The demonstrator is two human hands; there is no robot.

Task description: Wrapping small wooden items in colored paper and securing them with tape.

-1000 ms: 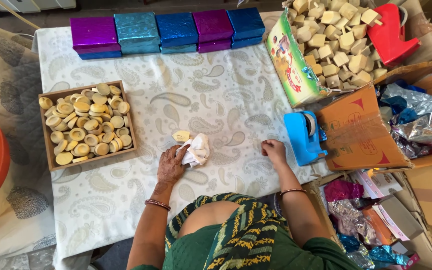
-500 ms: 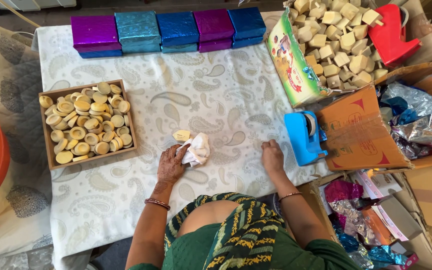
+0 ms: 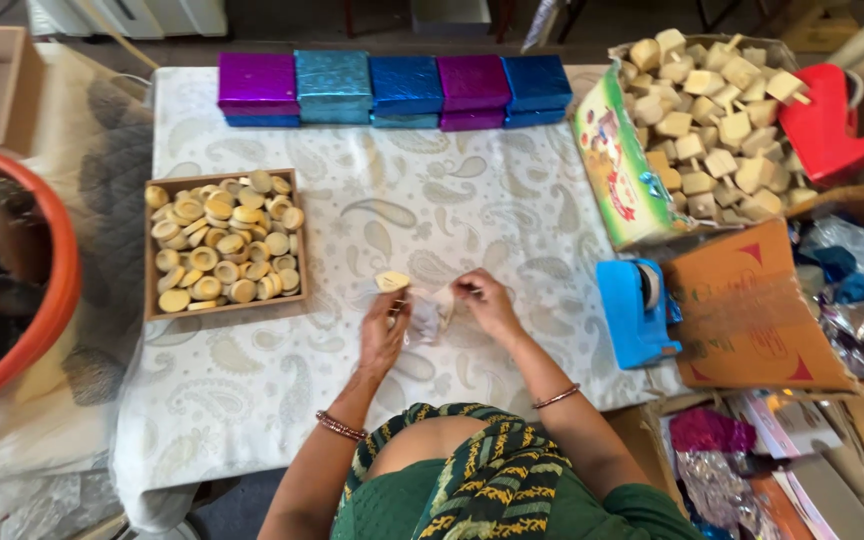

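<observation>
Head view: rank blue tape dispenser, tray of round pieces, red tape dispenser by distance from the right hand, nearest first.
From the right hand:
1. Blue tape dispenser, just to its right at the table edge.
2. Tray of round pieces, across to the left, beyond the left hand.
3. Red tape dispenser, far upper right, beside the box of wooden blocks.

Daylit table [image 3: 252, 420] under pale paisley cloth, dark floor [image 3: 282, 25] beyond

Small home-style packing workshop, paisley-clothed table [image 3: 252, 400], row of foil-wrapped boxes [image 3: 397, 88] at 12 o'clock, tray of round wooden pieces [image 3: 222, 245] at 10 o'clock, carton of wooden blocks [image 3: 702, 130] at 2 o'clock, blue tape dispenser [image 3: 635, 310] at 3 o'clock.
</observation>
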